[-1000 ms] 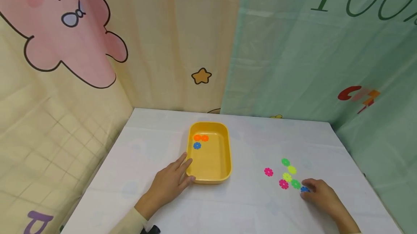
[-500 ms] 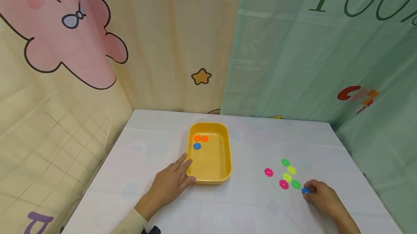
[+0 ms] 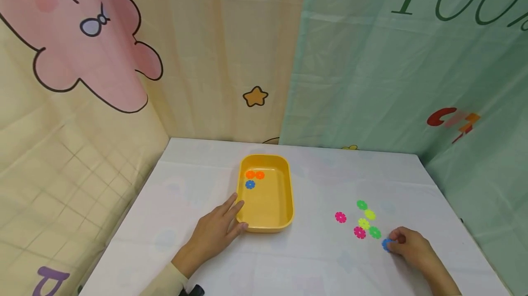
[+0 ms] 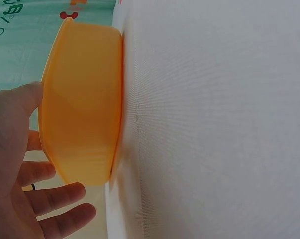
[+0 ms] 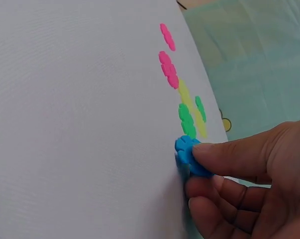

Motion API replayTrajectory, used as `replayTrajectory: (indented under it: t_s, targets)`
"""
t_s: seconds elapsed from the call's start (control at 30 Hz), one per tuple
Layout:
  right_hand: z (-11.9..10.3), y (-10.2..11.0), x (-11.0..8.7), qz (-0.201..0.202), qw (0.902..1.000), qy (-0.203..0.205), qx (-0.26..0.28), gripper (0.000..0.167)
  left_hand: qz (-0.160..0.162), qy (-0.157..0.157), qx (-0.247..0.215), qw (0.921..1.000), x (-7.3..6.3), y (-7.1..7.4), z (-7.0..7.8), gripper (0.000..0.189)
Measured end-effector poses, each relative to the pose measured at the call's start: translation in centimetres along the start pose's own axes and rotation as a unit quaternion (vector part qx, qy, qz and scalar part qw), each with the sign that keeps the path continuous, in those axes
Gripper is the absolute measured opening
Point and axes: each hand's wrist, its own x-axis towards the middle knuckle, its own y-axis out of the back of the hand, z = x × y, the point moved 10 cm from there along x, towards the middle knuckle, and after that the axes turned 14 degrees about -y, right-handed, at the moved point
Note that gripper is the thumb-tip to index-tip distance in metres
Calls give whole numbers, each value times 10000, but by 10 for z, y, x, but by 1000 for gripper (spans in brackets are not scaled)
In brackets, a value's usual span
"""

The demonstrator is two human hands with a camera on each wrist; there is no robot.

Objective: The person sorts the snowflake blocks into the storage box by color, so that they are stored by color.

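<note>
My right hand (image 3: 414,248) pinches a blue notched plastic disc (image 5: 187,149) between thumb and fingers, at the right of the table. In the right wrist view the disc is tilted up on edge, its lower part hidden by the thumb. My left hand (image 3: 214,232) rests against the left side of a yellow tray (image 3: 270,204), fingers spread loosely and thumb at the near corner. The left wrist view shows the thumb touching the tray's rim (image 4: 52,59). Inside the tray lie two orange discs (image 3: 260,175) and one blue disc (image 3: 250,184).
Left of my right hand lie two pink discs (image 3: 340,217), two yellow discs (image 3: 364,224) and two green discs (image 3: 375,232), mostly close together. The white tabletop (image 3: 313,264) ends at printed curtains (image 3: 350,80) behind and at the sides.
My right thumb and fingers have closed on the blue disc and drawn it slightly toward me, away from the green disc. The left hand and the tray have stayed put.
</note>
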Motion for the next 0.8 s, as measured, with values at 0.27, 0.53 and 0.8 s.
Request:
replayTrajectory:
  t_s: [0.27, 0.53, 0.8]
  targets:
    - [2, 2, 2, -417, 9851, -413, 1615, 26, -69, 79, -68, 9999, 1, -1, 0, 66]
    - [-27, -1, 2, -600, 9561, -222, 2861, 39, -113, 172, -53, 9998, 1, 0, -1, 67]
    - [-74, -4, 3, -736, 9387, 223, 3360, 44, -35, 102, -35, 9999, 1, 1, 0, 67]
